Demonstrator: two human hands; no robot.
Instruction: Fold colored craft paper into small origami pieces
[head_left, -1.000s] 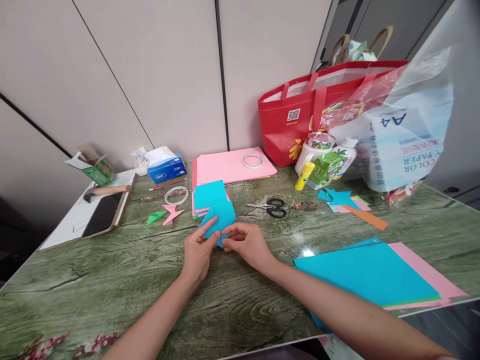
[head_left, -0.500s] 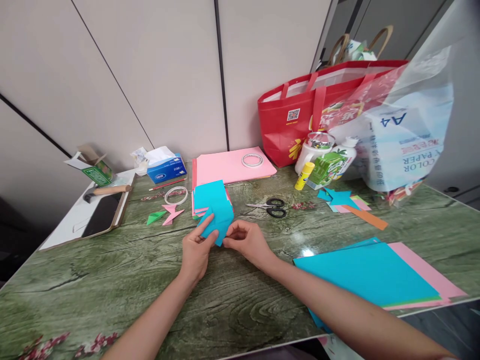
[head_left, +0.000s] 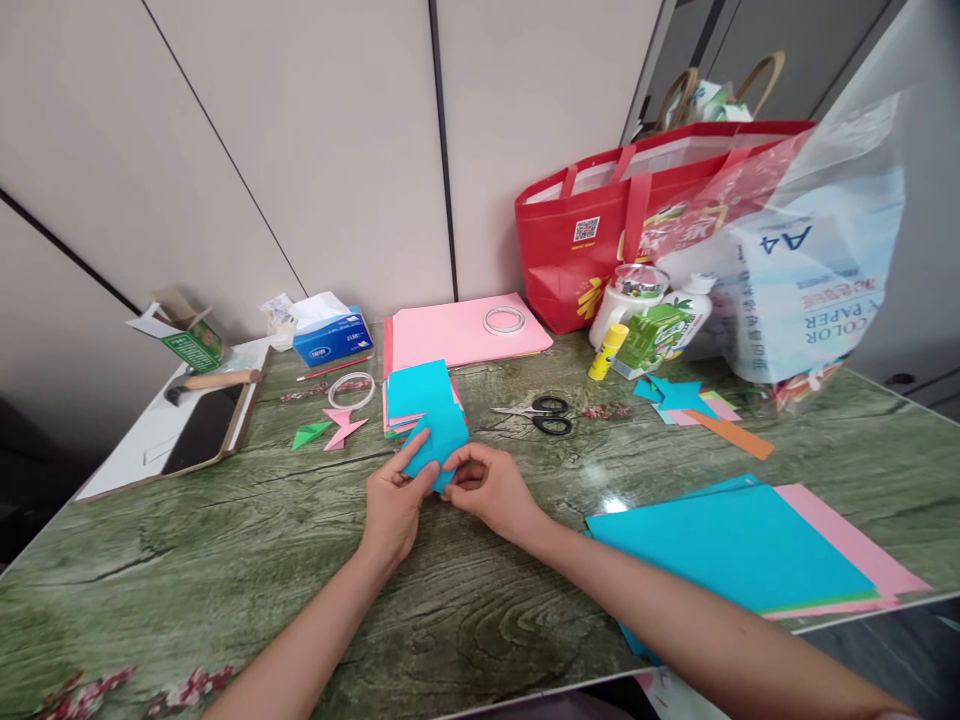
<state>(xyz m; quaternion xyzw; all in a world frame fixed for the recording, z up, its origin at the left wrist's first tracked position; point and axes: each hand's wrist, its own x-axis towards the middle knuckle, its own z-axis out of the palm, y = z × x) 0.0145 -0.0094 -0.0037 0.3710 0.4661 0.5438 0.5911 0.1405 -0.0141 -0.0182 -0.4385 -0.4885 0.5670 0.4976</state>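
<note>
A sheet of blue paper (head_left: 441,440) is held up above the table between my hands. My left hand (head_left: 395,495) grips its left side and lower edge, thumb in front. With fingers bent, my right hand (head_left: 487,485) pinches the paper's lower right corner. Just behind lies a stack of small coloured squares (head_left: 420,388), blue on top, partly hidden by the held paper. To the left are a pink folded paper piece (head_left: 345,428) and a green folded piece (head_left: 311,434). Black-handled scissors (head_left: 544,413) rest to the right of the stack.
Large coloured sheets (head_left: 727,545) lie under my right forearm. Paper scraps (head_left: 679,395), a yellow glue stick (head_left: 608,352), a green carton (head_left: 654,338) and a red bag (head_left: 570,265) stand right. At left are a tape roll (head_left: 352,391), tissue box (head_left: 332,340), hammer (head_left: 217,380) and phone (head_left: 202,428).
My right hand's fingers have shifted slightly left onto the lower corner of the blue paper. The paper's lower part has tilted or bent a little; my left hand keeps its grip.
</note>
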